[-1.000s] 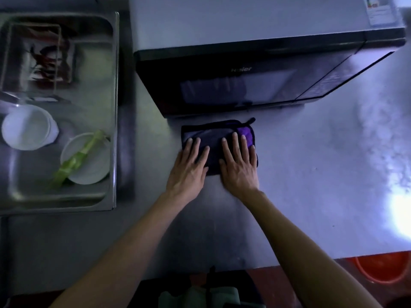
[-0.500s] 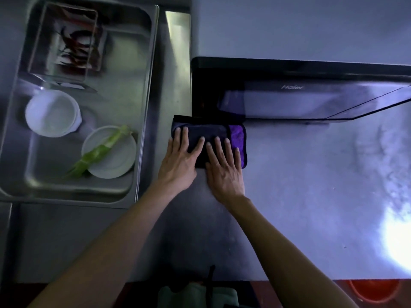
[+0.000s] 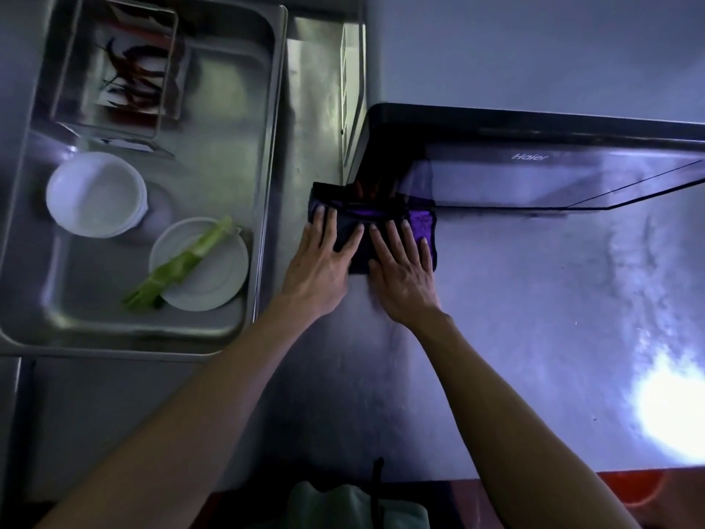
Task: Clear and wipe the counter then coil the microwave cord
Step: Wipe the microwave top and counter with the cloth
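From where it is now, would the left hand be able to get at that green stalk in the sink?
Probably yes. The left hand lies flat on the cloth right beside the sink, and the green stalk lies uncovered on a white dish just past the rim, nothing between them.

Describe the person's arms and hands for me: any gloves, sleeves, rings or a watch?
Both forearms are bare right down to the frame's bottom edge, with no sleeve in view. The left hand and right hand wear no gloves; I see no rings, watch or wristband, though the light is dim.
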{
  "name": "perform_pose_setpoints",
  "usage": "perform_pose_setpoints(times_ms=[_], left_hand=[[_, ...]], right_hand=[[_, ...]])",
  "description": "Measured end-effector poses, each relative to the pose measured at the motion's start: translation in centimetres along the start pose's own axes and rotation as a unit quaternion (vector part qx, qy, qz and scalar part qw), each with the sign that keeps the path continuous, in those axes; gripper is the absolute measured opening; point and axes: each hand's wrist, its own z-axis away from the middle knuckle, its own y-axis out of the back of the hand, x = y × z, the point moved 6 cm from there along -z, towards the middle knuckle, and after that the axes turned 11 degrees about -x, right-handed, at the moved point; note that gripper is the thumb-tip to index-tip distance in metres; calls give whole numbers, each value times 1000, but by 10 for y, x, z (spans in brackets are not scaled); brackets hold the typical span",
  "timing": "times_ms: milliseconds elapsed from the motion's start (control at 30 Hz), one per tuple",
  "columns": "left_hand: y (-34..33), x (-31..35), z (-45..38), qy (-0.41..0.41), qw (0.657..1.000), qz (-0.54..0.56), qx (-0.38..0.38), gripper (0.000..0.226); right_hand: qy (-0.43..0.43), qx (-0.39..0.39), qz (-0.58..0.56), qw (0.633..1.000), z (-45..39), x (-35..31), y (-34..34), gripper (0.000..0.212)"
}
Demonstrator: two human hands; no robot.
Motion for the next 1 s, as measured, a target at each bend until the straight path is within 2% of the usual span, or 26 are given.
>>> perform_pose_setpoints(times_ms=[200, 467, 1000], left_hand=[[1, 7, -4, 7, 1000, -19, -5, 69], [-6, 58, -15, 49, 998, -38, 5, 70], [-24, 230, -103, 16, 1000, -22, 6, 68]], right_hand=[[8, 14, -16, 1000, 2, 10, 3, 56], [26, 0, -39, 999, 7, 65, 14, 56], [-32, 21, -46, 998, 53, 251, 49, 57]])
